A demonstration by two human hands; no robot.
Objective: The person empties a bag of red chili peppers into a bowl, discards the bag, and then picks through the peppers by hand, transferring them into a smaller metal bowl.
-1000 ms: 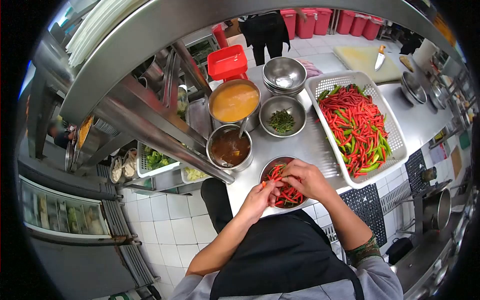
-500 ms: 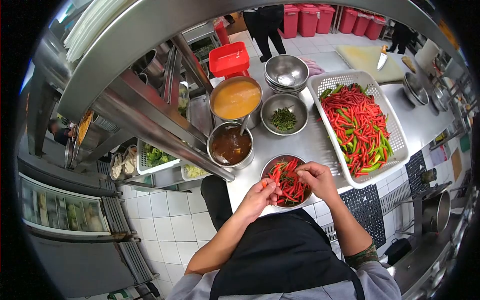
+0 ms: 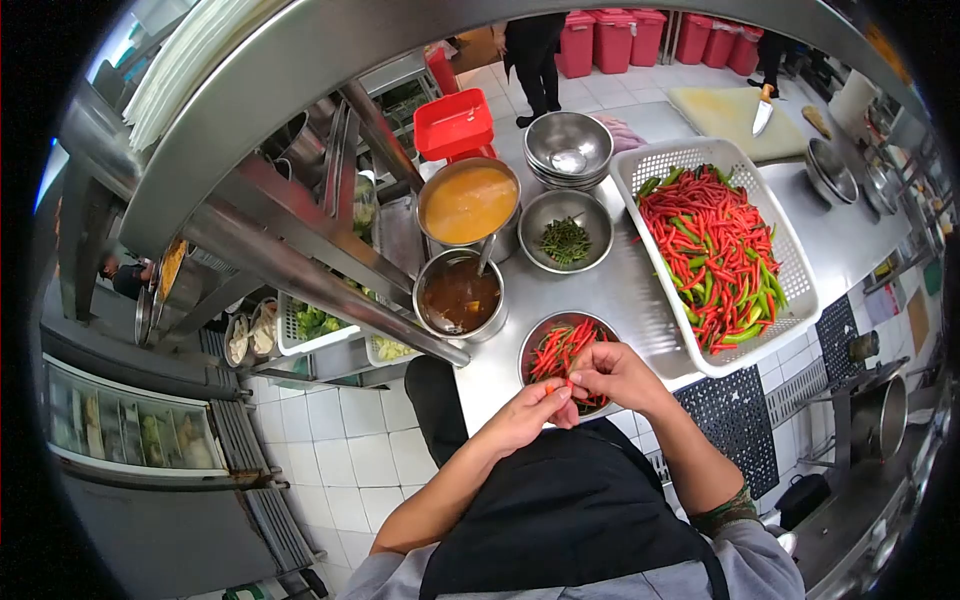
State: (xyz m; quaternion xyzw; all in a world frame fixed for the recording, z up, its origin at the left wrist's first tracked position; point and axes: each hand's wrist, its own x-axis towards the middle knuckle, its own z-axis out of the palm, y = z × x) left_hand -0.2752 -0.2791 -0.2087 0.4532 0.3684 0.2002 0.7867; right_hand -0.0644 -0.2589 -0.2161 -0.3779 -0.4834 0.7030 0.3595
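Note:
My left hand is closed in a pinch on a red chili, of which a small part shows at the fingertips. Close against it, my right hand is also pinched, its fingertips at the same chili; what it grips is too small to tell. Both are over the near side of a steel bowl holding red chilies. A white perforated basket of red and green chilies stands to the right. Behind the bowl, a steel bowl contains green stems.
Pots of orange liquid and brown liquid, with a ladle, stand at the left. Stacked bowls and a red container are behind. A knife rests on a cutting board. Two people stand at the back.
My hands have come together, lower over the bowl's near edge; the right moved left and down, the left slightly right and down. A person at the back has shifted.

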